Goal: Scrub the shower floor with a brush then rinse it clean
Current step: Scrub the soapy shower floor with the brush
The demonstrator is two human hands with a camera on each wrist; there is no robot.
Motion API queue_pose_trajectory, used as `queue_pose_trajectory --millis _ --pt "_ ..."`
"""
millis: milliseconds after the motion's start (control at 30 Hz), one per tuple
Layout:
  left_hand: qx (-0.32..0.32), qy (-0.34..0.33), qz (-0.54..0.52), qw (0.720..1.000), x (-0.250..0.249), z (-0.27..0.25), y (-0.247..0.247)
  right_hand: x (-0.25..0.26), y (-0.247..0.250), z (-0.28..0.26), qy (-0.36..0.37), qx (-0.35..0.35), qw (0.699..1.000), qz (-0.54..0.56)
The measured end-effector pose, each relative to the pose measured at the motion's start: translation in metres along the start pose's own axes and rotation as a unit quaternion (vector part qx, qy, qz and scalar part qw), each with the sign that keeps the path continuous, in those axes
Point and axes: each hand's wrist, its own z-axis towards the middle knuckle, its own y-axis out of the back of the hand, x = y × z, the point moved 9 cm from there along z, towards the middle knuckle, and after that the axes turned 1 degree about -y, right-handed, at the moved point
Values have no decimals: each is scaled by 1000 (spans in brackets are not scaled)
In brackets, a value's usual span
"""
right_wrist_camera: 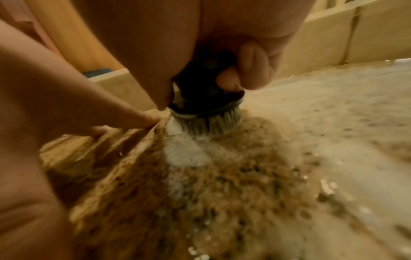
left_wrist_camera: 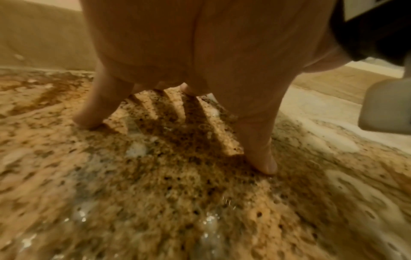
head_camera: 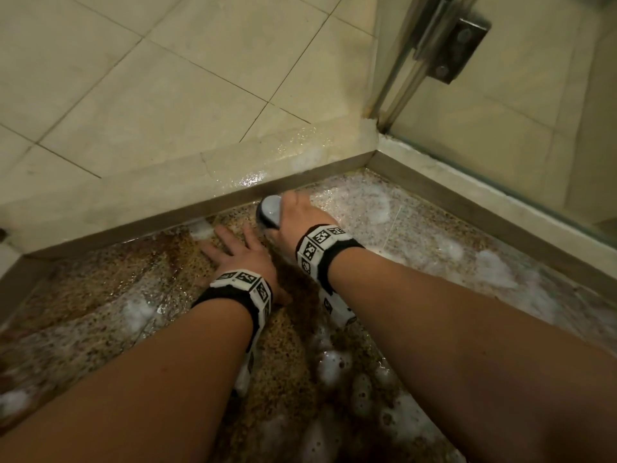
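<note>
The shower floor [head_camera: 110,289] is wet speckled brown stone with patches of white foam [head_camera: 494,269]. My right hand [head_camera: 293,215] grips a round brush [head_camera: 270,210] with a dark body and pale top, close to the raised curb. In the right wrist view the brush [right_wrist_camera: 204,105] stands bristles down on the floor [right_wrist_camera: 244,184], with foam [right_wrist_camera: 184,153] just in front of it. My left hand [head_camera: 240,252] lies flat on the floor to the left of the brush, fingers spread. The left wrist view shows its fingers [left_wrist_camera: 260,140] pressing on the wet stone [left_wrist_camera: 177,202].
A raised stone curb [head_camera: 167,208] borders the shower floor at the far side, with beige tiles [head_camera: 150,95] beyond it. A glass door panel [head_camera: 534,111] with a metal hinge [head_camera: 460,45] stands at the right on a second curb [head_camera: 484,182].
</note>
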Motion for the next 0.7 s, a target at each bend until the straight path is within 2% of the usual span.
queue_pose_trajectory --millis 67,233,300,433,567,633,700 --pt "-1 -5 3 1000 1 -2 0 -6 3 -2 0 3 1000 18" --pt "-1 -16 -3 1000 1 -6 -1 -88 38 -7 -140 -37 987 67" --pt "1 -16 0 1000 1 -7 0 -110 46 -9 -170 -49 980 92" --pt "-2 -18 3 1000 0 -6 0 -122 70 -10 -157 -127 961 188" --pt "-7 -16 2 1000 0 -6 0 -112 106 -3 -136 -197 947 216" --pt "-8 -17 -2 1000 -1 -6 0 -109 119 7 -146 -209 940 226" --pt "-6 -15 -8 1000 0 -6 0 -99 124 17 -151 -188 946 214"
